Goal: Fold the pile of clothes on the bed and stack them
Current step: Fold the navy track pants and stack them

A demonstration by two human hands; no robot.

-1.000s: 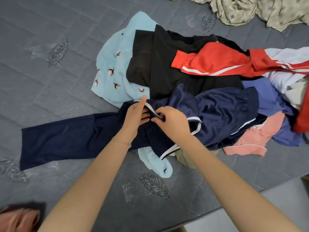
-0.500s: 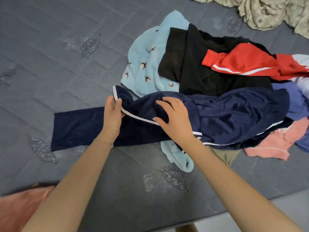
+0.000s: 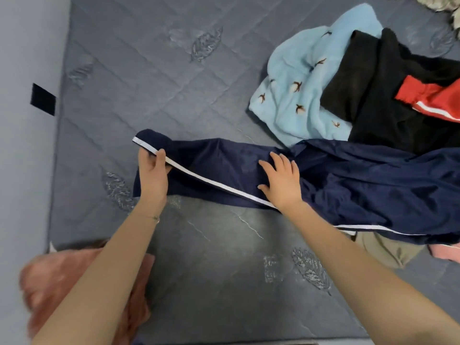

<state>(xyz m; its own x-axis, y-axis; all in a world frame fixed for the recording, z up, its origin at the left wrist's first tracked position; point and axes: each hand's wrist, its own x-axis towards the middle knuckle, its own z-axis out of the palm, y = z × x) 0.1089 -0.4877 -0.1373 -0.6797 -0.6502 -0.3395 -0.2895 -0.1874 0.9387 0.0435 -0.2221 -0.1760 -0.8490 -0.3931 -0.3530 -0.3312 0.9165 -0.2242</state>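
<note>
Navy track trousers [image 3: 361, 185] with a white side stripe lie stretched across the grey quilted bed [image 3: 154, 78]. My left hand [image 3: 152, 170] pinches the striped edge near the trouser's left end. My right hand [image 3: 281, 183] lies flat with spread fingers on the navy fabric further right. The pile sits at the right: a light blue fleece with bird prints [image 3: 301, 83], a black garment [image 3: 378, 95] and a red garment with white stripes [image 3: 433, 98]. The trousers' right part lies over the pile's near side.
A pink fluffy garment [image 3: 49, 282] lies at the bed's near left corner, partly under my left arm. A tan piece [image 3: 388, 250] and a pink piece [image 3: 445, 252] peek from under the trousers. A pale wall [image 3: 22, 170] borders the bed on the left.
My left hand has pulled the striped edge of the trousers leftward, laying one leg over the other. My right hand has flattened onto the fabric. The view has swung left.
</note>
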